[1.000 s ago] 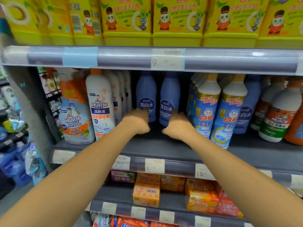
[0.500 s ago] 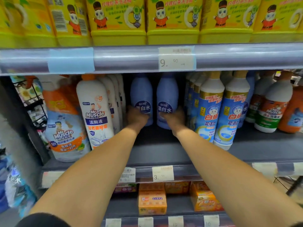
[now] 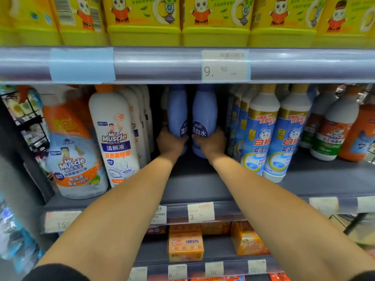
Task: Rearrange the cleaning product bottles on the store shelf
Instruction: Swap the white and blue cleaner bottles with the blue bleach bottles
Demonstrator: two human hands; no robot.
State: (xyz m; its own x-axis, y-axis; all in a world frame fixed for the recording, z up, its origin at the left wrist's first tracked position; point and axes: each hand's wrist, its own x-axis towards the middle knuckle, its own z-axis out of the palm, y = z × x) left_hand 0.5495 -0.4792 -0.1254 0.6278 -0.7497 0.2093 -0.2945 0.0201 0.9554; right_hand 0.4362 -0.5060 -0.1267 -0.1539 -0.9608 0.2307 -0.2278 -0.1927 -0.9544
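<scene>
Standing upright side by side toward the back edge of the shelf (image 3: 203, 187), two blue bleach bottles are being gripped low down. The left blue bottle (image 3: 177, 110) is being held by the left hand (image 3: 171, 144), with fingers curled round its lower body. The right blue bottle (image 3: 205, 110) is being held likewise by the right hand (image 3: 211, 144). Whether the bottles touch cannot be told. They are being flanked by a white Mr Muscle bottle (image 3: 115, 138) leftward and gold-capped bottles (image 3: 261, 134) rightward.
</scene>
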